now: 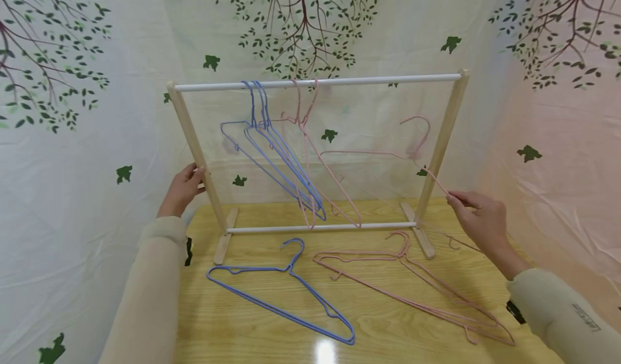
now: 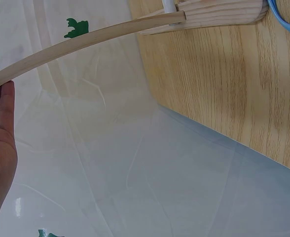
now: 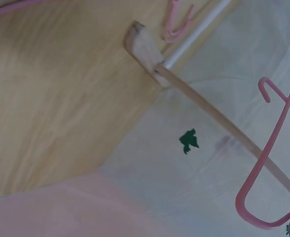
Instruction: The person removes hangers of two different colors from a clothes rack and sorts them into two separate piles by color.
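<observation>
My right hand [image 1: 479, 217] pinches one shoulder of a pink hanger [image 1: 364, 152], held raised at the rack's right side. Its hook points up and left, below the rail's height. In the right wrist view, a rounded corner of this hanger [image 3: 256, 182] shows beside my fingertips. With thumb in front and fingers behind, my left hand [image 1: 183, 190] holds the left wooden post [image 1: 191, 132] of the rack. Blue hangers [image 1: 252, 105] hang from the white top rail [image 1: 378, 80] left of its middle, pink hangers [image 1: 315, 97] just right of them.
A blue hanger pair [image 1: 286, 313] lies on the wooden table [image 1: 233, 337] before the rack. Stacked pink hangers [image 1: 417, 303] lie to its right. A white lower bar [image 1: 271, 228] joins the rack's feet. Leaf-patterned sheeting [image 1: 136, 83] surrounds the table.
</observation>
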`<state>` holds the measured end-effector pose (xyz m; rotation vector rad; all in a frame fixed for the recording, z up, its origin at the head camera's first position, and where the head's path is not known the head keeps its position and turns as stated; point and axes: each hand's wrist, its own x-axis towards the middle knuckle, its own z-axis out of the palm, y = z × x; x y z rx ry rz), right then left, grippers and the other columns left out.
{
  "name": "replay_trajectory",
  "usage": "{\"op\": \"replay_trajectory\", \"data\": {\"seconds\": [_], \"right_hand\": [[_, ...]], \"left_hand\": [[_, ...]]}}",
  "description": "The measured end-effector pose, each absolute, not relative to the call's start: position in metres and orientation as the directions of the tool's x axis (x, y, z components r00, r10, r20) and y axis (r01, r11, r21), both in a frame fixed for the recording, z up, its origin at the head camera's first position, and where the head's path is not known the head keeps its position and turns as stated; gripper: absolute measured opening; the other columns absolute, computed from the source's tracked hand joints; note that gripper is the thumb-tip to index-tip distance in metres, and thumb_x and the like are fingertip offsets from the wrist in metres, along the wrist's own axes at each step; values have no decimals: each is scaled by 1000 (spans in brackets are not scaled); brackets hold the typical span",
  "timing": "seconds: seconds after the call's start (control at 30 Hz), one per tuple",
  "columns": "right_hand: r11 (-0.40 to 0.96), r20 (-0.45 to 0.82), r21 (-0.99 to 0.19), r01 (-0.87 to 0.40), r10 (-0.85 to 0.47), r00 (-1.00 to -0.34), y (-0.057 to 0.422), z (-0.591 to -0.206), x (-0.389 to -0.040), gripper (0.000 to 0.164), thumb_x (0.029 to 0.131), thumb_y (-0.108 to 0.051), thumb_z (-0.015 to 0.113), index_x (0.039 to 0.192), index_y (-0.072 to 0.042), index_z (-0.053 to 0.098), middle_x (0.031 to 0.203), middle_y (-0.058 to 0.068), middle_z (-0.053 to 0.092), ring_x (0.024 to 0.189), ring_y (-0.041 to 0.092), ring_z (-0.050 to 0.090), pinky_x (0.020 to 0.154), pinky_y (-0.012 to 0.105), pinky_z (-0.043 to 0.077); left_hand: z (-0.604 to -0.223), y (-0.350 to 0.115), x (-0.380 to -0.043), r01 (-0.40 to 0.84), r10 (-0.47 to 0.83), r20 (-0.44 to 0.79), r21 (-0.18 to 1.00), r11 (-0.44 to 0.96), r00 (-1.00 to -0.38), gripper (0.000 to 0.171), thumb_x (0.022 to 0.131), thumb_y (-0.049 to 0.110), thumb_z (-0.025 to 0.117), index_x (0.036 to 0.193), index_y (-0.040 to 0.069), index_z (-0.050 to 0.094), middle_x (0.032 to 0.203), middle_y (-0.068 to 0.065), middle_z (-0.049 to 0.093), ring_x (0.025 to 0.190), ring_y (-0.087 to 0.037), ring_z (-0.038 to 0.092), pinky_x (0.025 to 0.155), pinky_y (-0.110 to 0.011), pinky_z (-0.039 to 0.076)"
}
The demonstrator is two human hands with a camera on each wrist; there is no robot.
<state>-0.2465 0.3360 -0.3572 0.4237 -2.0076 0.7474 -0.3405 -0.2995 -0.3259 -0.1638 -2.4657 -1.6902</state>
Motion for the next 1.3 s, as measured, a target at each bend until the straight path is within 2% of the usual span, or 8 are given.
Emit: {"op": "replay_trajectory", "data": {"seconds": [0.13, 0.27, 0.33, 0.53, 0.67, 0.87, 1.13, 1.3], "right_hand": [[748, 841, -347, -566, -19, -541, 345, -371, -237, 12, 80, 7, 78, 92, 2, 78, 78, 11, 73, 74, -23, 52, 57, 3, 42], [743, 797, -405, -532, 3, -603, 351, -383, -228, 12, 82, 4, 78, 94, 0, 79, 80, -12, 70, 69, -19, 55, 54, 3, 43], [731, 769, -449, -514, 23, -639, 352, -387, -224, 11, 84, 1, 77, 95, 0, 79, 81, -16, 69, 67, -16, 57, 53, 5, 44], [681, 687, -548, -486, 35, -726, 355, -395, -206, 11, 89, -3, 74, 98, 2, 77, 82, 2, 75, 68, -11, 62, 51, 9, 46], [675, 644, -563, -477, -4, -765, 359, -402, -193, 12, 90, -2, 73, 100, 2, 77, 83, 0, 75, 72, -10, 63, 55, 8, 49], [695, 562, -564, -446, -72, -824, 363, -410, -175, 12, 92, -4, 70, 101, 3, 76, 84, 8, 75, 75, -7, 64, 60, 8, 51], [669, 357, -657, -347, -128, -925, 366, -418, -146, 18, 98, -11, 65, 107, 2, 73, 87, -2, 75, 81, 3, 68, 70, 11, 53], [592, 218, -765, -255, -136, -967, 370, -430, -141, 25, 101, -12, 59, 113, 8, 68, 92, 1, 74, 84, 9, 69, 73, 13, 53]], "left_hand": [[-326, -299, -340, 174, 2, 186, 916, 362, -983, 62, 109, 38, 33, 158, 4, 19, 144, -31, 40, 134, -41, 39, 111, -52, 38], [-326, -298, -340, 173, 2, 185, 916, 361, -983, 61, 109, 38, 33, 158, 4, 21, 144, -32, 39, 133, -40, 39, 111, -52, 38], [-326, -297, -339, 172, 2, 183, 917, 361, -983, 61, 109, 38, 33, 158, 5, 21, 143, -31, 39, 132, -40, 39, 112, -51, 38], [-325, -297, -339, 171, 0, 182, 923, 344, -983, 58, 110, 34, 32, 158, 4, 21, 143, -32, 38, 131, -41, 39, 112, -52, 37], [-323, -296, -337, 171, -2, 182, 927, 334, -983, 56, 110, 31, 32, 158, 4, 22, 139, -31, 41, 131, -41, 40, 112, -54, 37], [-326, -299, -341, 164, -7, 178, 923, 349, -984, 57, 110, 33, 32, 158, 5, 21, 141, -30, 41, 131, -41, 40, 111, -53, 38], [-324, -296, -338, 163, -1, 174, 923, 349, -985, 60, 109, 36, 33, 159, 7, 18, 144, -32, 38, 134, -42, 37, 112, -53, 37], [-323, -296, -336, 161, -5, 174, 919, 360, -985, 62, 109, 39, 33, 159, 6, 19, 144, -30, 40, 134, -41, 39, 112, -52, 38]]}}
